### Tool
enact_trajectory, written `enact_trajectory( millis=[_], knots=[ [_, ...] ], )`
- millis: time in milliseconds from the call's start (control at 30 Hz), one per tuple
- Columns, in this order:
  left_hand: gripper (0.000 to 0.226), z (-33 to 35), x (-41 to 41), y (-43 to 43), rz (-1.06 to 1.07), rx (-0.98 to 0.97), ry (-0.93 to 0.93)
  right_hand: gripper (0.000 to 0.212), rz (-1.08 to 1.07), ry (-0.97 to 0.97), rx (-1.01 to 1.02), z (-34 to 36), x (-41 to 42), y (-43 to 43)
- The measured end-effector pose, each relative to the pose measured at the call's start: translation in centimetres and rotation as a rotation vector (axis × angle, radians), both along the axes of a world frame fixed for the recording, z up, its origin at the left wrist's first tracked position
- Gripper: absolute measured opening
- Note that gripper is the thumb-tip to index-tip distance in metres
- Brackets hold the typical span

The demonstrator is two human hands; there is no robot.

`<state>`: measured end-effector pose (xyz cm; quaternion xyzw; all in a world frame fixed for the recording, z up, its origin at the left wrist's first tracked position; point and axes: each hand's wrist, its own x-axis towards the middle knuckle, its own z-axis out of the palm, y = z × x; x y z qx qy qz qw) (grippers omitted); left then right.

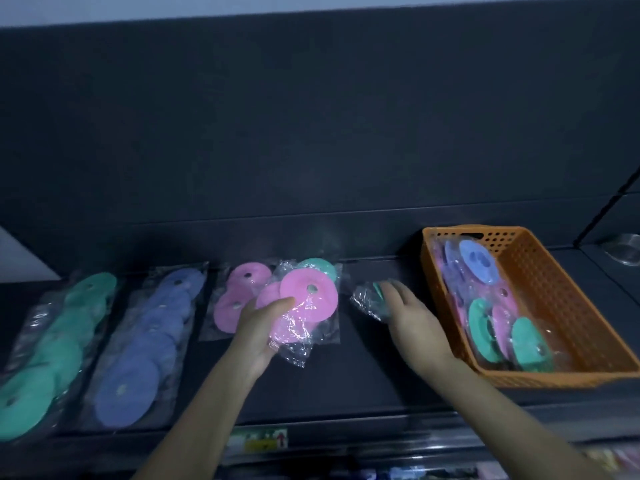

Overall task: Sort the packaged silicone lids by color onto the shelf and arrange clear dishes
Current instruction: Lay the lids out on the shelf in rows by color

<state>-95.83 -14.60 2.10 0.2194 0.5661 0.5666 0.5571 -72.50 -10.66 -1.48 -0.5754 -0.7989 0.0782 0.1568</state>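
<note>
Roughly halfway, I'd say: green row [59, 344], blue row [145, 341] and pink pile [239, 296] lay on the shelf [363, 375], but the orange basket [554, 379] still held several packs. My left hand [263, 327] gripped a pink lid pack [308, 299] over that pile, and my right hand [408, 317] rested straight-fingered on a crumpled green pack [369, 297].

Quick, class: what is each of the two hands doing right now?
Left hand: holding the pink lid packets.
Right hand: on a green lid packet; grip cannot be told.
</note>
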Motion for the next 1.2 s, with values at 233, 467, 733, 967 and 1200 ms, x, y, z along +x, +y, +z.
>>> enact_trajectory(
  millis=[233, 467, 733, 967, 1200],
  knots=[
    [0.029, -1.3, -3.6, -1.5, -0.150, 0.003, 0.065, 0.073, -0.157, -0.239, -0.334, -1.5, -2.1, -0.7],
    [0.057, -2.3, -5.7, -2.2, -0.262, -0.002, 0.103, 0.105, -0.011, 0.119, -0.245, 3.3, -6.2, -2.2],
    [0.025, -2.6, -5.3, -2.8, -0.292, 0.050, 0.198, 0.066, -0.101, 0.403, -0.388, 1.7, -10.9, -4.7],
    [0.027, -3.2, -6.3, -3.1, -0.269, -0.027, 0.076, 0.038, -0.141, 0.428, -0.436, 0.7, -10.1, -5.0],
    [0.032, -3.2, -4.9, -3.0, -0.140, -0.009, 0.131, 0.061, -0.108, 0.607, -0.635, 0.8, -10.5, -4.7]
  ],
)
